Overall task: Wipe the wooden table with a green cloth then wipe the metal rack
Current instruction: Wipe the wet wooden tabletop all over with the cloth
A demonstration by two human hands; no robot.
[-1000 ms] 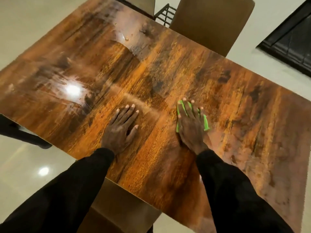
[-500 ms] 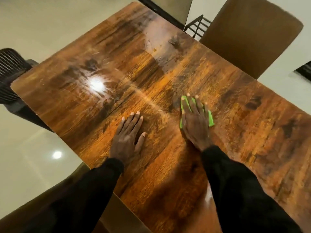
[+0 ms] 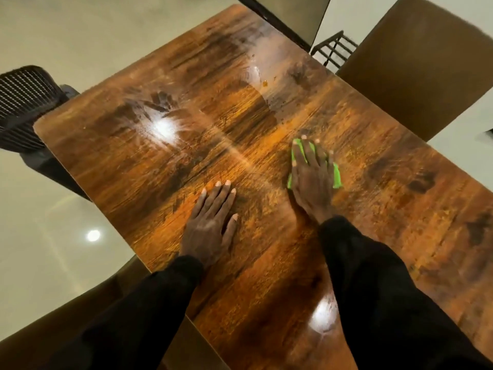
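**Both hands flat on the table, cloth under the right**

Nearest me, 2 black sleeves [image 3: 373, 289] run up from the bottom edge. My left hand [image 3: 210, 225] lies palm down on the bare table [image 3: 138, 182], fingers straight and close together, holding nothing. A little farther out and to its right, my right hand [image 3: 312, 180] presses flat on the cloth [image 3: 337, 175], fingers spread and straight. Green shows to the left of the fingers and beside the little finger; the rest is hidden under the palm. The cloth lies near the middle of the table, apart from the left hand. The glossy brown top shows smears and a bright glare [image 3: 162, 128] beyond the left hand. Past the far left corner stands a dark mesh chair [image 3: 24, 102]. Beyond the far edge I see a tan chair back [image 3: 416, 65] and, just left of it, the black bars of the rack [image 3: 333, 50], well apart from both hands.
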